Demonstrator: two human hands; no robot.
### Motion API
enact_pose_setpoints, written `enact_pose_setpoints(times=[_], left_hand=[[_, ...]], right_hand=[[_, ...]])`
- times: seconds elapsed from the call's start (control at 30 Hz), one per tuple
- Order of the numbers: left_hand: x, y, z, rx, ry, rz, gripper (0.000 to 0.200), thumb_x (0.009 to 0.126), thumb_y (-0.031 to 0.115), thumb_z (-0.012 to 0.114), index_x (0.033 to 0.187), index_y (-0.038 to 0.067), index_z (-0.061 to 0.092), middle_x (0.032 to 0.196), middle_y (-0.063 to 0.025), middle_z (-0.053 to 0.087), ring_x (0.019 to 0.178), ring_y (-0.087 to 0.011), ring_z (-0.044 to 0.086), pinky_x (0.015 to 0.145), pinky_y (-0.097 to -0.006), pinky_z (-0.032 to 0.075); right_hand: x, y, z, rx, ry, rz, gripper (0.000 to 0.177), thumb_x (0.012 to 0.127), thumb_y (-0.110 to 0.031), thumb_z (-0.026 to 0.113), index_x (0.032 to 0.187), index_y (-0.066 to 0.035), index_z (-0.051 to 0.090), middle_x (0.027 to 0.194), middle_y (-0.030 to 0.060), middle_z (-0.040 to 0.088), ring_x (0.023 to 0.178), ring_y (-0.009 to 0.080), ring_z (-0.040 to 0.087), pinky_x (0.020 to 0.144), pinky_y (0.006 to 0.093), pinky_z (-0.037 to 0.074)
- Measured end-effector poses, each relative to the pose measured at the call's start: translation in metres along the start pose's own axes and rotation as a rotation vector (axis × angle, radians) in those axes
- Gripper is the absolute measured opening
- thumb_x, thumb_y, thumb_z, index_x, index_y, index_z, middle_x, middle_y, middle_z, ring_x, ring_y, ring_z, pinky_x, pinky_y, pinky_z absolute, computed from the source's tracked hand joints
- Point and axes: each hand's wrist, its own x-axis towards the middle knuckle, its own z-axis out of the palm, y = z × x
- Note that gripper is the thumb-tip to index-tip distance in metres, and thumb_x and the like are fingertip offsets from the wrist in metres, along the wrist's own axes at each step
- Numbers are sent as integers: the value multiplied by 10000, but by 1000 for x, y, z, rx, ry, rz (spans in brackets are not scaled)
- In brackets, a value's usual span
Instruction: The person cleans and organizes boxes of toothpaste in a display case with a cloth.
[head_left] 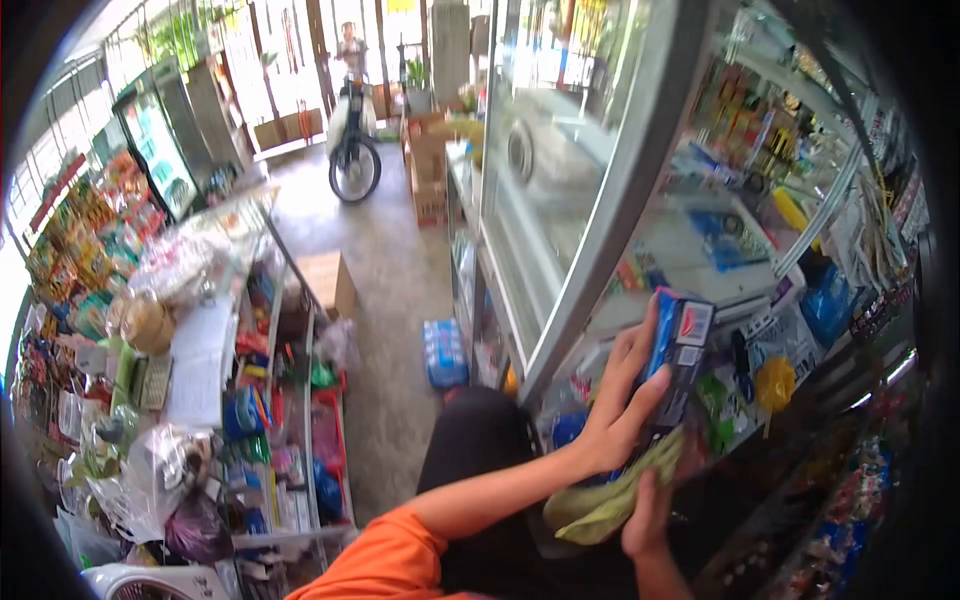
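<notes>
My left hand was closed around a dark blue box, its fingers along one side; my right hand gripped a yellow-green cloth just below the box, its fingers partly hidden by the fabric; the box stood tilted in my grip, to the right of the metal-framed glass case; green packets and a yellow bag lay near it, blurred; a blue-wrapped pack sat on the floor beyond my knee.
</notes>
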Motion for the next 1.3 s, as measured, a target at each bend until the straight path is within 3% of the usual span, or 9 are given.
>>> enact_pose_setpoints(times=[0.57,0.6,0.7,0.73,0.8,1.0,1.13,1.17,1.3], left_hand=[[-23,41,48,24,-250,-4,691,1080,253,516,1648,1,211,1393,-177,415,1317,-278,409,1167,-354,264],[-26,43,52,-17,-282,-51,680,1091,241,502,1653,9,197,1407,-188,412,1338,-282,397,1177,-366,255],[-30,39,63,-85,-288,-93,657,1113,245,458,1660,22,171,1443,-196,405,1363,-288,383,1191,-372,239],[-28,38,64,-48,-293,-67,635,1130,256,412,1665,36,151,1491,-202,395,1394,-300,369,1206,-373,223],[-20,37,65,-33,-284,-65,635,1134,259,392,1665,24,134,1532,-201,371,1433,-308,343,1217,-370,205],[14,27,62,-144,-144,-40,574,1149,311,347,1629,7,267,1445,-192,446,1398,-286,414,1194,-331,248],[3,17,74,-245,-305,-130,554,1153,321,336,1601,-4,329,1398,-179,486,1371,-281,435,1183,-334,268],[-2,16,77,-196,-341,-110,553,1152,320,336,1596,-10,334,1452,-180,468,1382,-296,414,1186,-358,270],[-15,16,77,-135,-403,-174,630,1123,373,430,1595,-26,310,1592,-197,373,1478,-337,299,1224,-431,228]], right_hand=[[-22,-43,-42,123,-39,-54,742,1069,-393,332,1646,17,109,1710,151,175,1564,298,227,1274,449,167],[-2,-77,-10,227,-77,-279,749,1061,-399,350,1648,10,130,1713,128,190,1567,280,223,1274,436,163],[16,-91,-18,127,-74,-323,750,1061,-417,352,1642,18,161,1711,130,202,1566,276,226,1271,426,172],[16,-81,-28,-16,-44,-405,706,1082,-387,349,1632,27,194,1705,151,203,1561,278,239,1267,429,185],[-18,-52,-53,54,3,-39,667,1104,-341,337,1633,30,171,1695,180,210,1557,292,248,1266,436,191],[-85,14,-57,-336,-199,-218,700,1102,-255,323,1607,118,14,1704,281,41,1593,371,73,1277,460,79],[-88,25,-74,-419,41,-336,639,1101,-226,353,1591,124,141,1657,370,104,1558,475,160,1274,545,139],[-79,41,-108,-1008,7,-898,620,1108,-259,427,1547,140,245,1579,430,238,1468,546,334,1217,624,278],[-34,-3,-96,-1155,245,-995,714,1075,-376,540,1535,120,313,1534,366,402,1381,514,478,1177,589,367]])
